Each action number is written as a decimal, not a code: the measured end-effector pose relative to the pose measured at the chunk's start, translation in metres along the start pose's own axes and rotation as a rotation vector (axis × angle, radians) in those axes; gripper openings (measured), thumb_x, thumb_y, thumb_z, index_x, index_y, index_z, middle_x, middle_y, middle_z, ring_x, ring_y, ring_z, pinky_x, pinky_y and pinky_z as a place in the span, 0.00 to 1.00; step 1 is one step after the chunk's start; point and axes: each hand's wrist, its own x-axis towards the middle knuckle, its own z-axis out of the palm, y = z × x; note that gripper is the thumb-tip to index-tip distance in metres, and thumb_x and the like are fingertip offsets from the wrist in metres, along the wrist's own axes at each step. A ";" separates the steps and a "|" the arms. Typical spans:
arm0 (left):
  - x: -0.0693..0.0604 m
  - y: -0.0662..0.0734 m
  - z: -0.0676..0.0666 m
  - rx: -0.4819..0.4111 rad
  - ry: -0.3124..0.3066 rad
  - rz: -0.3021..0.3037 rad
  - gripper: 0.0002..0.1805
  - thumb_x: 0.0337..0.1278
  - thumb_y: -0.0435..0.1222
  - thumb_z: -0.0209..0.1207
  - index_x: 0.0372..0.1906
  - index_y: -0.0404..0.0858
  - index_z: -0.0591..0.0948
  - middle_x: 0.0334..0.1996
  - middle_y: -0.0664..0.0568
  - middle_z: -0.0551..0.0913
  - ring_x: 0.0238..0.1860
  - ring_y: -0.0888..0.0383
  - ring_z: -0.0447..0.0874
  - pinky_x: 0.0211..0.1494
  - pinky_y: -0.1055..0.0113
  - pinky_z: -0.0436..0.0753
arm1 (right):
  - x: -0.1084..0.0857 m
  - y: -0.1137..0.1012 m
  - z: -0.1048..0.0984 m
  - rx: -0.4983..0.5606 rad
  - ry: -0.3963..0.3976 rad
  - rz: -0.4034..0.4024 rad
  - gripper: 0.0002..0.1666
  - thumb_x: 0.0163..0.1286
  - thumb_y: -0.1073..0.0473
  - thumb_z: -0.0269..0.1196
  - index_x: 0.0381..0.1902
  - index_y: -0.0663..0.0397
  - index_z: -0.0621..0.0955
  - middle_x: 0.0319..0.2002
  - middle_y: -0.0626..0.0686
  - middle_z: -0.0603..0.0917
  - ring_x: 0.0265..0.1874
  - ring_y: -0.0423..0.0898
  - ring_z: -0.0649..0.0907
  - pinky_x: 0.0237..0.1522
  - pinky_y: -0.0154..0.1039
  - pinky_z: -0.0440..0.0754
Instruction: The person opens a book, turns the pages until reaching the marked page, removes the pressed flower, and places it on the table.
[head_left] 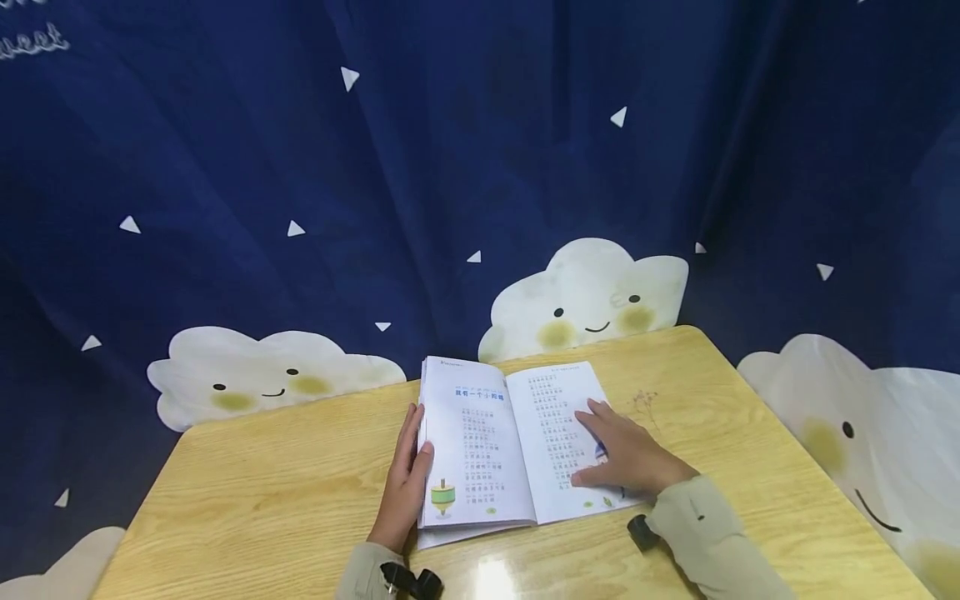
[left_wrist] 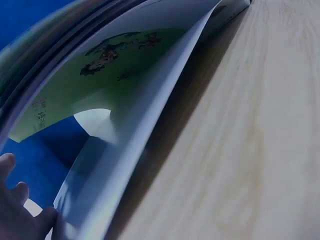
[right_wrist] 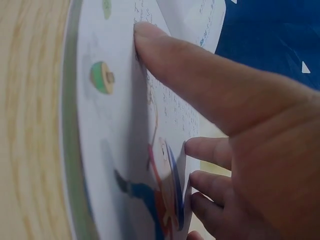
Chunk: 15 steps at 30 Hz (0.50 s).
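Observation:
An open book [head_left: 487,450] with printed text and small coloured pictures lies on the wooden table. Its left page shows a spinning top picture at the lower corner. My left hand [head_left: 403,479] rests along the book's left edge, fingers extended and thumb at the page edge. From the left wrist, the underside of the lifted left pages [left_wrist: 145,70] shows, with a fingertip touching the lowest sheet's edge. On the right page [right_wrist: 115,135] my right hand [head_left: 630,450] lies with fingers and thumb spread, their tips touching the paper.
The pale wooden table [head_left: 270,483] extends to both sides of the book. Behind it hangs a dark blue curtain [head_left: 450,167] with white triangles and smiling clouds. A small floral print [head_left: 643,402] marks the tabletop right of the book.

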 end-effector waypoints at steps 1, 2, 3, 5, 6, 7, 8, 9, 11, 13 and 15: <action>-0.001 0.001 0.000 -0.027 -0.008 -0.020 0.29 0.75 0.41 0.43 0.74 0.64 0.53 0.76 0.65 0.43 0.75 0.65 0.38 0.75 0.62 0.47 | -0.001 0.000 0.001 0.002 -0.002 0.004 0.61 0.46 0.30 0.71 0.73 0.51 0.64 0.75 0.60 0.53 0.71 0.66 0.55 0.66 0.67 0.55; -0.002 0.003 -0.001 -0.050 -0.020 -0.042 0.29 0.76 0.41 0.43 0.75 0.63 0.53 0.76 0.64 0.44 0.75 0.64 0.40 0.74 0.66 0.49 | -0.001 0.000 0.001 0.005 -0.006 0.006 0.62 0.45 0.30 0.71 0.73 0.51 0.64 0.75 0.60 0.53 0.71 0.66 0.55 0.66 0.68 0.55; -0.004 0.007 -0.001 -0.071 -0.030 -0.059 0.29 0.76 0.41 0.42 0.75 0.62 0.52 0.76 0.64 0.44 0.75 0.63 0.41 0.72 0.70 0.52 | -0.002 0.001 0.002 0.009 -0.010 0.009 0.62 0.45 0.30 0.71 0.73 0.50 0.64 0.75 0.60 0.53 0.71 0.66 0.55 0.66 0.68 0.55; -0.008 0.015 -0.002 -0.108 -0.049 -0.078 0.29 0.76 0.40 0.41 0.76 0.58 0.51 0.76 0.63 0.46 0.74 0.61 0.45 0.68 0.76 0.57 | -0.004 0.001 0.002 0.017 -0.016 0.005 0.62 0.45 0.30 0.71 0.73 0.50 0.64 0.75 0.61 0.53 0.71 0.67 0.55 0.65 0.69 0.55; -0.010 0.019 -0.002 -0.116 -0.055 -0.084 0.29 0.76 0.40 0.41 0.76 0.57 0.51 0.76 0.63 0.47 0.74 0.61 0.47 0.66 0.79 0.59 | -0.004 0.001 0.002 0.023 -0.019 0.002 0.62 0.46 0.29 0.71 0.73 0.50 0.63 0.75 0.60 0.53 0.71 0.67 0.55 0.65 0.69 0.55; -0.011 0.023 -0.002 -0.116 -0.055 -0.088 0.29 0.76 0.40 0.41 0.76 0.57 0.51 0.76 0.63 0.47 0.74 0.60 0.48 0.65 0.80 0.60 | -0.004 0.001 0.002 0.029 -0.021 -0.001 0.61 0.46 0.29 0.71 0.73 0.49 0.63 0.75 0.60 0.53 0.71 0.67 0.55 0.65 0.70 0.55; -0.012 0.027 -0.003 -0.114 -0.055 -0.089 0.29 0.76 0.40 0.41 0.76 0.56 0.52 0.76 0.63 0.48 0.74 0.60 0.49 0.65 0.80 0.61 | -0.004 0.002 0.001 0.037 -0.023 -0.007 0.61 0.47 0.30 0.70 0.73 0.49 0.63 0.75 0.60 0.53 0.71 0.67 0.54 0.65 0.70 0.54; -0.012 0.031 -0.003 -0.109 -0.053 -0.078 0.29 0.76 0.41 0.42 0.76 0.56 0.52 0.76 0.62 0.48 0.74 0.59 0.49 0.66 0.77 0.61 | -0.004 0.002 0.000 0.049 -0.025 -0.011 0.61 0.47 0.30 0.70 0.73 0.49 0.62 0.75 0.59 0.52 0.72 0.67 0.54 0.65 0.70 0.54; -0.010 0.026 -0.004 -0.099 -0.050 -0.049 0.28 0.76 0.43 0.42 0.76 0.58 0.53 0.75 0.64 0.49 0.74 0.60 0.48 0.69 0.73 0.58 | -0.004 0.004 -0.003 0.076 -0.035 -0.015 0.60 0.48 0.31 0.71 0.74 0.48 0.62 0.76 0.59 0.51 0.72 0.66 0.52 0.65 0.70 0.53; -0.009 0.022 -0.004 -0.092 -0.048 -0.014 0.28 0.76 0.43 0.42 0.76 0.57 0.53 0.75 0.63 0.50 0.75 0.59 0.46 0.70 0.74 0.56 | -0.004 0.006 -0.006 0.108 -0.053 -0.019 0.60 0.49 0.33 0.71 0.74 0.48 0.61 0.76 0.59 0.49 0.73 0.65 0.51 0.65 0.70 0.52; -0.005 0.013 -0.004 -0.095 -0.047 0.008 0.27 0.76 0.44 0.42 0.75 0.59 0.54 0.75 0.64 0.50 0.75 0.60 0.45 0.70 0.75 0.54 | -0.004 0.008 -0.009 0.149 -0.074 -0.017 0.60 0.49 0.35 0.72 0.75 0.49 0.60 0.77 0.58 0.47 0.73 0.64 0.48 0.66 0.69 0.50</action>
